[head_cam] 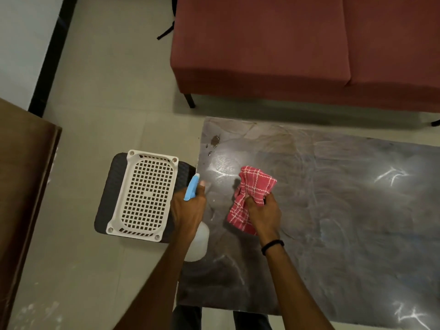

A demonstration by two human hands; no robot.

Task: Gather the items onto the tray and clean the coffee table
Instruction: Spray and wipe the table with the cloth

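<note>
At the left edge of the frame we see a brown wooden cabinet [23, 186]. Right of it, left of centre, the white perforated tray [145, 194] lies on a dark stool [107, 198] on the floor, just beside the bench's left edge and holding nothing that we can make out.

Next comes the left hand [188, 210]. Its grip is wrapped round the neck of a spray bottle [198, 244], whose blue head points up the frame over the bench's edge.

The dark, streaked bench [333, 210] fills the lower right, with a few droplets [215, 140] near its upper left corner.

Above the bench, the right hand [264, 215], with a black wristband [272, 246], grips a bunched red checked cloth [254, 184]. We cannot tell whether the cloth touches the surface.

A red sofa [285, 48] spans the upper right.
</note>
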